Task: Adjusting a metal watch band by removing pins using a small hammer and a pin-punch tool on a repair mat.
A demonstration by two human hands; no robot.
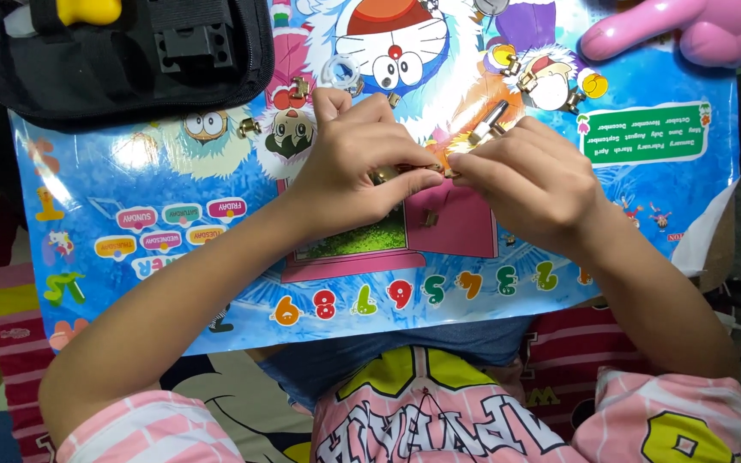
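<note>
Pink jersey sleeves [143, 429] frame the bottom edge. Further up, a black pouch [122, 51] rests on the cartoon board [130, 171] at far left. At the centre, my left hand [358, 163] pinches a small brass fitting [385, 175]; my right hand [529, 184] grips a brass-and-silver pin [488, 122], fingertips touching.

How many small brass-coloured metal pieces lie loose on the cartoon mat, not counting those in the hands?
About 5, more may be hidden: one left of the left hand, one above it, one below the hands, two at upper right.
</note>
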